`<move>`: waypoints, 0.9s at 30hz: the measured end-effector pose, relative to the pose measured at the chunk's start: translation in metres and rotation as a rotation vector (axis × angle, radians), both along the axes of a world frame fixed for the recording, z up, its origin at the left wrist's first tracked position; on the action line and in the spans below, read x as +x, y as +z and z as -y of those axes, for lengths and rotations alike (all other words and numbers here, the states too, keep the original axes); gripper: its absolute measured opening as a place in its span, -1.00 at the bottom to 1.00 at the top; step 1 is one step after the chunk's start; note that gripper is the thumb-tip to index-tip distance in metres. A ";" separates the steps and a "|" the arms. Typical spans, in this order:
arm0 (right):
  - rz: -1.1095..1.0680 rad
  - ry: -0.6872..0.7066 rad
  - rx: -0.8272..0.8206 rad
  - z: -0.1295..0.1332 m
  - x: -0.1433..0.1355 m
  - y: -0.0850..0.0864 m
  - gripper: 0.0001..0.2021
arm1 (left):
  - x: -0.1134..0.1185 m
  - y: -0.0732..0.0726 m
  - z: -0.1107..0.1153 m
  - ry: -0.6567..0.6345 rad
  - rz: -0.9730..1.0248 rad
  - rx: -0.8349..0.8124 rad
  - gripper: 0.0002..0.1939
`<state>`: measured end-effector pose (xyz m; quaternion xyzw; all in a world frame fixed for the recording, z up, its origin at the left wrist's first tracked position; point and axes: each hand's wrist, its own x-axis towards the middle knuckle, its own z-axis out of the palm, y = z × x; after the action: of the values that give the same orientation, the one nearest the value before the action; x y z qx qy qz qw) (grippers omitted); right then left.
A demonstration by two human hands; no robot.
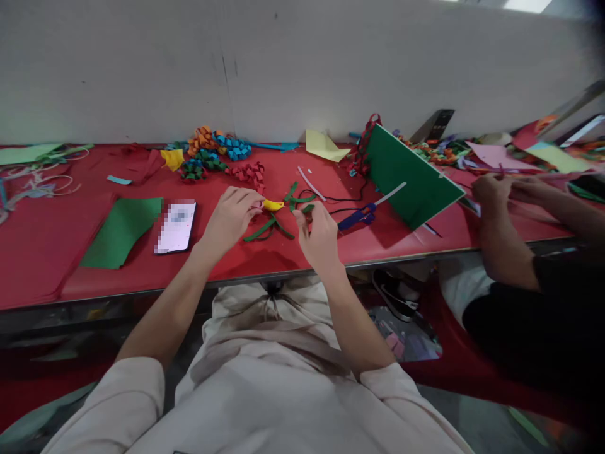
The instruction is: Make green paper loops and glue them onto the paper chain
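Over the red table, my left hand (235,214) is closed in a pinch on a small yellow piece (273,205), with a bit of pink at the fingertips. A short distance to its right, my right hand (320,234) has thumb and finger pressed together on a dark green strip (309,209), partly hidden by the fingers. Several more green strips (260,231) lie loose on the table between and below the hands. Just right of my right hand are blue-handled scissors (358,217).
Left of my hands lie a phone (176,226) and a green sheet (123,232). Curled paper chains (212,151) sit at the back. A green board (410,180) leans at the right, and beyond it are a co-worker's hands (503,188). A wall (293,69) stands behind the table.
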<state>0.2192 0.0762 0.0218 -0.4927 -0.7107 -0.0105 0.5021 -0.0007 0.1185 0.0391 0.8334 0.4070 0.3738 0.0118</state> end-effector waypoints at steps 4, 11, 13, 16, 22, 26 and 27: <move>-0.022 0.122 0.013 -0.014 -0.003 -0.004 -0.70 | 0.005 0.002 -0.005 -0.063 0.088 -0.031 -0.73; -0.038 0.373 -0.140 -0.046 -0.017 0.003 -0.67 | 0.005 -0.012 -0.017 -0.157 0.571 -0.231 -0.52; -0.070 0.418 -0.189 -0.053 -0.019 0.005 -0.71 | 0.004 -0.015 -0.019 -0.170 0.690 -0.250 -0.50; -0.121 0.478 -0.201 -0.056 -0.021 0.004 -0.71 | 0.003 -0.018 -0.020 -0.162 0.809 -0.272 -0.53; -0.323 0.454 -0.241 -0.053 -0.027 0.001 -0.76 | 0.005 -0.025 -0.021 -0.159 0.768 -0.340 -0.46; -0.342 0.439 -0.207 -0.050 -0.026 0.006 -0.71 | 0.005 -0.031 -0.023 -0.180 0.631 -0.360 -0.41; -0.334 0.432 -0.192 -0.050 -0.026 0.007 -0.72 | 0.004 -0.031 -0.023 -0.161 0.591 -0.344 -0.44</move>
<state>0.1935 0.1257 0.0287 -0.3701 -0.7044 0.2453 0.5538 0.0037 0.1413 0.0080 0.7042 0.3762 0.5228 0.2990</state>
